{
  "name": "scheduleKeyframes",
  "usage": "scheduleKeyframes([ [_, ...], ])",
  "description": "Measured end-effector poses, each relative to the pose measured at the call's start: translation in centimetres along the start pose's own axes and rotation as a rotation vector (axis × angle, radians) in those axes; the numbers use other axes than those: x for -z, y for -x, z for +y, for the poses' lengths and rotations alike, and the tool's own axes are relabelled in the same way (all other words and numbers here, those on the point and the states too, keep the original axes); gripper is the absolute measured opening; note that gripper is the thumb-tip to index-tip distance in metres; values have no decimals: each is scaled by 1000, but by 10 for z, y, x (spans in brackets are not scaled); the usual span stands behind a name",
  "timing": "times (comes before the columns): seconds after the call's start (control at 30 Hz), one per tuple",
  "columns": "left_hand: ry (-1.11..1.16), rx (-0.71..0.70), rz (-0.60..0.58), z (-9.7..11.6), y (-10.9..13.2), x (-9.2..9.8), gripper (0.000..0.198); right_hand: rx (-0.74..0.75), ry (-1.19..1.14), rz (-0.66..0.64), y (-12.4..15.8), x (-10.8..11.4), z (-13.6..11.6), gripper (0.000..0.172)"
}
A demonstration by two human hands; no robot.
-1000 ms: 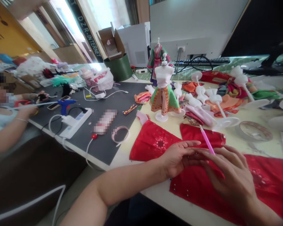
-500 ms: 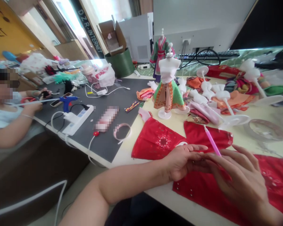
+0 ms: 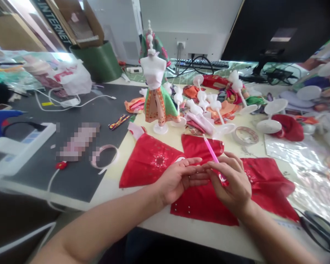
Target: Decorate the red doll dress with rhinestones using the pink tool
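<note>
My right hand (image 3: 232, 183) grips a slim pink pen-like tool (image 3: 211, 149) with a pale tip pointing up and away. Its thumb and fingertips meet the fingers of my left hand (image 3: 178, 179), which is turned palm up with fingers stretched out. Whether anything tiny lies between the fingertips, I cannot tell. Beneath both hands spreads a red cloth garment piece (image 3: 203, 207) with small white dots near its lower left corner. Left of it is a red panel (image 3: 143, 161) with a white flower-like pattern, and another red part (image 3: 272, 183) lies to the right.
A white dress form (image 3: 153, 73) in a green and orange skirt stands behind the cloth. Small white forms (image 3: 202, 99) and fabric scraps lie beyond. Black-handled scissors (image 3: 319, 231) rest at right, tape rolls (image 3: 246, 135) nearby. A power strip (image 3: 24, 146) and blue glue gun (image 3: 2, 119) are left.
The view has swung right, bringing the scissors and clear plastic into sight and taking the co-worker out. My hands stay together over the red cloth, the pink tool still held.
</note>
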State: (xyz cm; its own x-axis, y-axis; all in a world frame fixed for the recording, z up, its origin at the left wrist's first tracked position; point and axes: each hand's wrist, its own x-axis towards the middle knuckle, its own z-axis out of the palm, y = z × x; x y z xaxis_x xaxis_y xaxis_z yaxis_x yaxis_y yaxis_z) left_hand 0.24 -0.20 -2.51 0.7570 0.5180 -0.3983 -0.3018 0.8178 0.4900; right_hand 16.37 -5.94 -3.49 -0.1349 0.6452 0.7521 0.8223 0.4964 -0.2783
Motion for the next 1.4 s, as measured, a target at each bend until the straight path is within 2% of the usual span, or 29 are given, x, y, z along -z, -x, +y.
scheduleKeyframes([
  [0.17,-15,-8,27,1,1,-1,31,-6,-24,21,0,2,-1,42],
  [0.77,-86,-22,27,0,1,-1,27,55,46,-77,3,0,1,46],
  [1.03,-106,-17,24,-2,-1,1,27,50,39,-98,4,-2,2,43],
  [1.23,-125,-8,-6,0,-2,0,24,-86,-85,-98,2,-3,0,35],
  [1.4,-124,6,31,1,-1,-1,25,-206,-188,-62,0,-3,-2,27],
])
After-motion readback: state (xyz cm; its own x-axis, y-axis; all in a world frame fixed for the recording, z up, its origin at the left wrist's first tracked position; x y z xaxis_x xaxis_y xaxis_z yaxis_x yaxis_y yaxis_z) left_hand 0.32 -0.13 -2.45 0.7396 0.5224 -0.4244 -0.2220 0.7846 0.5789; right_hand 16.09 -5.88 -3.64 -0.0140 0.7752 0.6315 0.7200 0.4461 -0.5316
